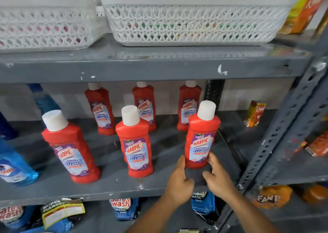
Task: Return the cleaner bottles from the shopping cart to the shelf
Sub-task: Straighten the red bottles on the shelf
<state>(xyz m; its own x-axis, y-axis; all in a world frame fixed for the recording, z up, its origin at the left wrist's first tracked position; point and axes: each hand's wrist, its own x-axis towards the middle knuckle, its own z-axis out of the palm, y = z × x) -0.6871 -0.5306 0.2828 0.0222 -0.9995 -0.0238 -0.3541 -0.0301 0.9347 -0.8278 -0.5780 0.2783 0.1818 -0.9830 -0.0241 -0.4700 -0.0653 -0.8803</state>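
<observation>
Several red Harpic bathroom cleaner bottles with white caps stand upright in two rows on the grey metal shelf (106, 184). The front right bottle (201, 138) stands near the shelf's right end. My left hand (179, 177) presses its thumb against the lower left side of this bottle, fingers curled. My right hand (218, 176) touches the bottle's lower right side with its fingertips. The bottle's base rests on the shelf between both hands. Other front-row bottles stand in the middle (135, 144) and at the left (69, 149). The shopping cart is out of view.
Blue cleaner bottles (16, 167) stand at the shelf's left end. Two white lattice baskets (191, 19) sit on the shelf above. Detergent pouches (124, 208) lie on the shelf below. A perforated grey upright (284, 126) borders the right, with juice cartons (254, 113) beyond.
</observation>
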